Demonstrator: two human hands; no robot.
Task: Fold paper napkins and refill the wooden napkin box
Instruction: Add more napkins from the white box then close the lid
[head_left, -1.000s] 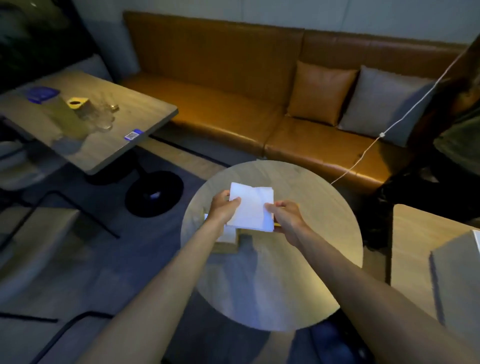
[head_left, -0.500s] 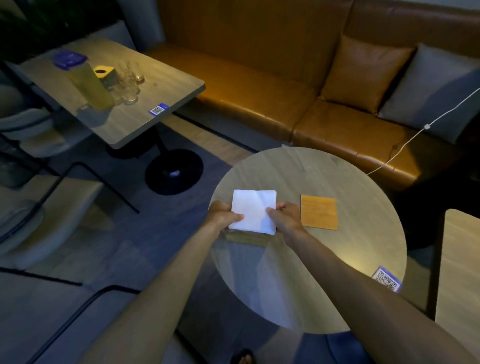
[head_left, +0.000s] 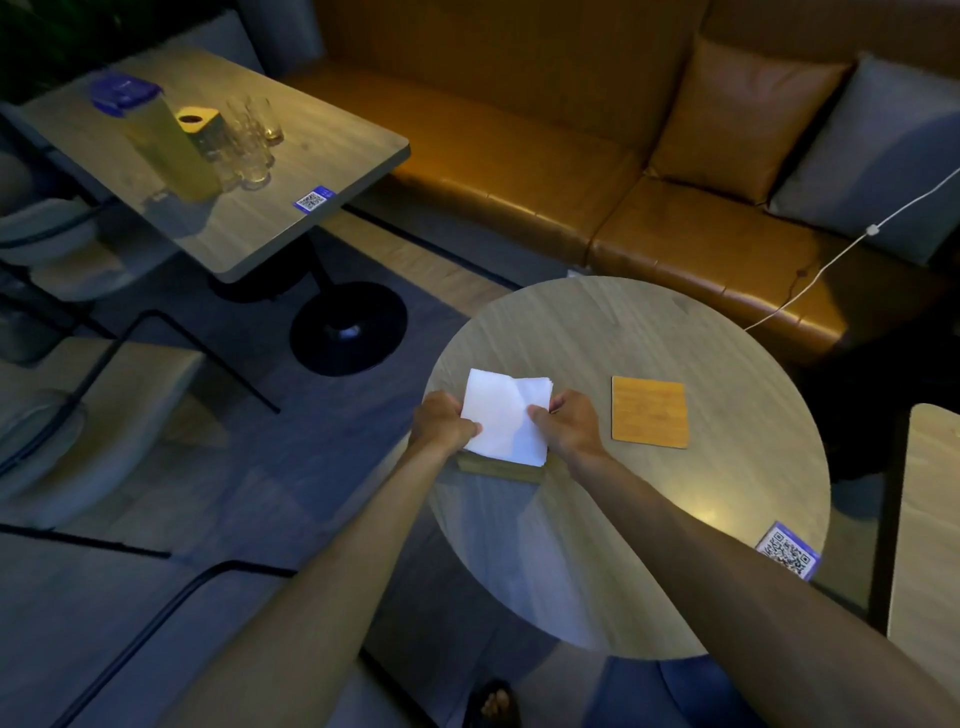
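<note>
A white stack of paper napkins (head_left: 506, 413) is held between both hands over the left part of the round wooden table (head_left: 649, 519). My left hand (head_left: 441, 423) grips its left edge and my right hand (head_left: 571, 423) grips its right edge. Directly under the stack sits the wooden napkin box (head_left: 498, 469), mostly hidden, with only its near wall showing. Flat on the table to the right of my right hand lies a square wooden lid (head_left: 649, 412).
A QR sticker (head_left: 788, 550) sits near the round table's right edge. A rectangular table (head_left: 270, 218) at the left carries several glasses (head_left: 252, 143) and a jug (head_left: 166, 145). An orange sofa (head_left: 545, 156) with cushions runs behind. Another tabletop (head_left: 930, 519) is at the right.
The head view has dropped and shifted right, bringing the wooden lid and QR sticker into view. Both hands have lowered the napkin stack down onto the box.
</note>
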